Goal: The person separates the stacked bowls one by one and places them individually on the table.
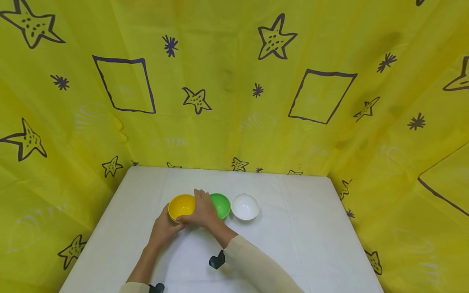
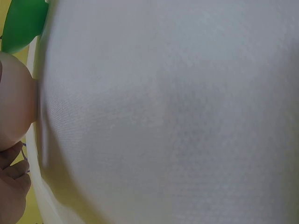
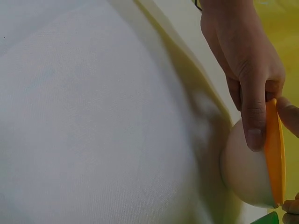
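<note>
Both grips clamp the yellow bowl (image 1: 181, 204) on the bench (image 1: 300, 240): left hand (image 1: 163, 229) pinches its near rim, right hand (image 1: 203, 211) its far side by the green bowl (image 1: 222, 204). Lifting evenly would likely avoid nudging that neighbour.

White tabletop (image 1: 300, 244): yellow bowl (image 1: 181, 204), green bowl (image 1: 222, 203), white bowl (image 1: 245, 206) in a row, nearer far edge, approx. centre.
</note>
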`<action>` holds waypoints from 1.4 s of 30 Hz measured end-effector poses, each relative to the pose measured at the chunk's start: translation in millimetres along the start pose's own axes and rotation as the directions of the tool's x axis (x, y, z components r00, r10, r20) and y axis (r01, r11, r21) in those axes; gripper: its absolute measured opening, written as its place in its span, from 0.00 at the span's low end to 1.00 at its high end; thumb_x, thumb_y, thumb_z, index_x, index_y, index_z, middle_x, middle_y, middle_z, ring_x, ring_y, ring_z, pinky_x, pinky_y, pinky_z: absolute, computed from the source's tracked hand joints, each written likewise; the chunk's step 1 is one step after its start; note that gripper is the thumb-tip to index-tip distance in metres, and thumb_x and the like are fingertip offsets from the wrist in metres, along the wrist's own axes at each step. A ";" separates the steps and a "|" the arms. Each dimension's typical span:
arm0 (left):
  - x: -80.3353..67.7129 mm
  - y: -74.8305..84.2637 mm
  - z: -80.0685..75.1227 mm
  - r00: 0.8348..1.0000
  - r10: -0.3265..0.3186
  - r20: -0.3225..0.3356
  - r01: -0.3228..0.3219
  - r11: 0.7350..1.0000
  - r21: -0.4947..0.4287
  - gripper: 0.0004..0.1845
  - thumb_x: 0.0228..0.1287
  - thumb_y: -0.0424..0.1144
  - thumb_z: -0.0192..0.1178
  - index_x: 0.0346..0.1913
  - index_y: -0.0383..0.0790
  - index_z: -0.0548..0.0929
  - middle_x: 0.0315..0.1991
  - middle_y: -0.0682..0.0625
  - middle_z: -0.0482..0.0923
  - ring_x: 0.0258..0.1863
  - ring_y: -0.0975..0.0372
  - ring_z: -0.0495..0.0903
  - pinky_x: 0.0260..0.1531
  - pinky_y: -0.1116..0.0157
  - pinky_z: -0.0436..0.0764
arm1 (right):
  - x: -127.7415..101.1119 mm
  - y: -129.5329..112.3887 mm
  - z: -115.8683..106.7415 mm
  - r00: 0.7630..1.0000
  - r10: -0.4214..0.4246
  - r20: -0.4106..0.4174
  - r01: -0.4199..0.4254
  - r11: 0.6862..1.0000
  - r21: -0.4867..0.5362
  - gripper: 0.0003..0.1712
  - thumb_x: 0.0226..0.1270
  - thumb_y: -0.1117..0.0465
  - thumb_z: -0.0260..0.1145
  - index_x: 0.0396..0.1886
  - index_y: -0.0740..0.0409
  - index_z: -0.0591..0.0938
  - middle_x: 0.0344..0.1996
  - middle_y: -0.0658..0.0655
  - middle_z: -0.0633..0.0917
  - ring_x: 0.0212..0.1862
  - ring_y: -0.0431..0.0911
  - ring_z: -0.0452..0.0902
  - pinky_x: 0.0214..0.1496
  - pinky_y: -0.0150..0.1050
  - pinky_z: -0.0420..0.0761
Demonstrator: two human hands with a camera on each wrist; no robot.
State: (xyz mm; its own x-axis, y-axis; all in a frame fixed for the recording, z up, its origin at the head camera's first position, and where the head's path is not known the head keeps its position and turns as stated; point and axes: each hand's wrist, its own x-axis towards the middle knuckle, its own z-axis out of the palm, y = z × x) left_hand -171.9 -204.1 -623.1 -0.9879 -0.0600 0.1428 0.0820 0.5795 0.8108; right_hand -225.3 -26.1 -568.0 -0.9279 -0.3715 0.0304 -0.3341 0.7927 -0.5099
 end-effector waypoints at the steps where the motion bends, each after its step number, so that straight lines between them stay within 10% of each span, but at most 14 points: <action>1: -0.5 0.0 -0.1 1.000 0.005 -0.004 -0.005 1.000 0.001 0.50 0.54 0.40 0.82 0.74 0.27 0.66 0.66 0.30 0.76 0.67 0.36 0.74 0.68 0.36 0.69 | 0.0 -0.5 0.9 1.000 -0.002 -0.001 0.002 1.000 0.002 0.68 0.50 0.26 0.78 0.80 0.62 0.64 0.75 0.62 0.71 0.75 0.58 0.67 0.76 0.52 0.68; 42: 1.9 -2.2 -0.7 1.000 0.009 0.008 -0.009 1.000 0.027 0.47 0.53 0.35 0.81 0.73 0.25 0.66 0.66 0.28 0.75 0.67 0.35 0.73 0.67 0.35 0.70 | 5.4 -7.6 3.3 1.000 -0.025 0.003 0.026 0.988 -0.150 0.65 0.42 0.27 0.83 0.72 0.60 0.70 0.63 0.58 0.80 0.75 0.54 0.68 0.80 0.46 0.62</action>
State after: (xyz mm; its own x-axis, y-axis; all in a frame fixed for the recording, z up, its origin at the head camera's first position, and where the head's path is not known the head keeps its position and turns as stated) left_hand -173.8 -206.1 -624.3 -0.9882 -0.0479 0.1453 0.0876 0.6015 0.7941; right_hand -227.2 -35.7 -566.8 -0.9186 -0.3931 0.0405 -0.3787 0.8463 -0.3745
